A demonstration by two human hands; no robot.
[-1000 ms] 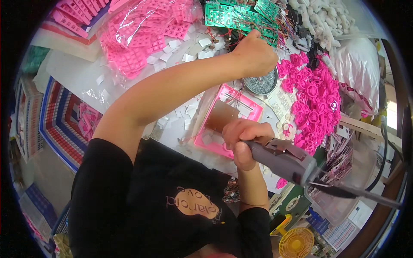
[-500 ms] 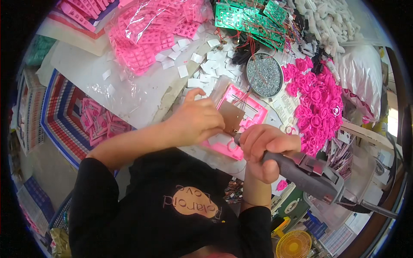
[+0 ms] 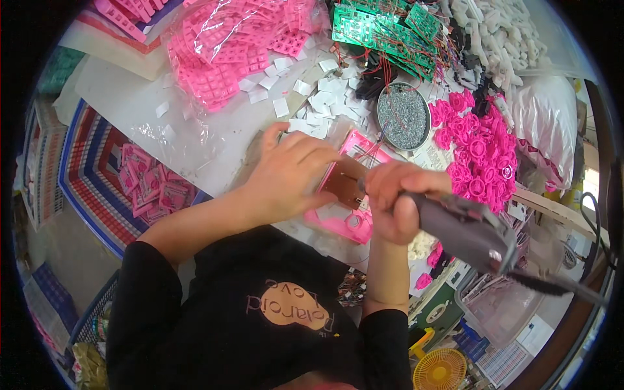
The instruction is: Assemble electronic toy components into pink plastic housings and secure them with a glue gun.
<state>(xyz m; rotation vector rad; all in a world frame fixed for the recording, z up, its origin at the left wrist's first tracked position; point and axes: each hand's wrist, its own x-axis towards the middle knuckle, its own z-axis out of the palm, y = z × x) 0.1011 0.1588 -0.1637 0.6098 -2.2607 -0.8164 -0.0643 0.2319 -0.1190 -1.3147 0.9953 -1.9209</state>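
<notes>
My right hand (image 3: 403,198) is wrapped round a dark grey electric screwdriver (image 3: 463,233), whose front end points left at a brown circuit board (image 3: 350,183). The board lies inside a pink plastic casing (image 3: 331,224) on the table before me, and thin red wires rise beside it. Where the screwdriver's tip meets the board is hidden behind my right fingers. My left hand (image 3: 286,170) is open at the board's left side, fingers spread along its upper edge and thumb lower down by the casing. Whether those fingertips touch the board I cannot tell.
A round tin of small screws (image 3: 403,116) stands just beyond the casing, near white paper squares (image 3: 328,101). Green circuit boards (image 3: 383,39), bagged pink keypads (image 3: 227,52) and pink rose-shaped parts (image 3: 478,146) lie around. A striped basket (image 3: 91,175) stands left.
My left fingers have spread apart and shifted slightly up and left from the board. The screwdriver's rear has swung lower and nearer to me in my right hand. The view has shifted slightly.
</notes>
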